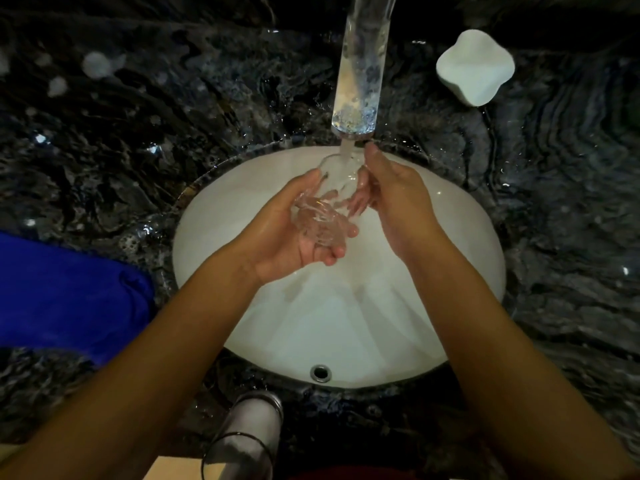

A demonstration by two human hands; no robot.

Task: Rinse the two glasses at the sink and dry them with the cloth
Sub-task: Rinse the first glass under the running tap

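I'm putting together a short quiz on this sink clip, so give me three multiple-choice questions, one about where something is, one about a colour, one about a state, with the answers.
1. Where is the second glass?
A. On the counter's near edge
B. In the basin
C. Beside the white dish

2. What colour is the cloth?
A. White
B. Blue
C. Red

3. What is the tap doing?
A. Shut off
B. Running into the held glass
C. Running onto the counter

Answers:
1 A, it stands on the dark counter below the sink.
2 B, a blue cloth lies left of the sink.
3 B, the stream falls into the glass held by the left hand and right hand.
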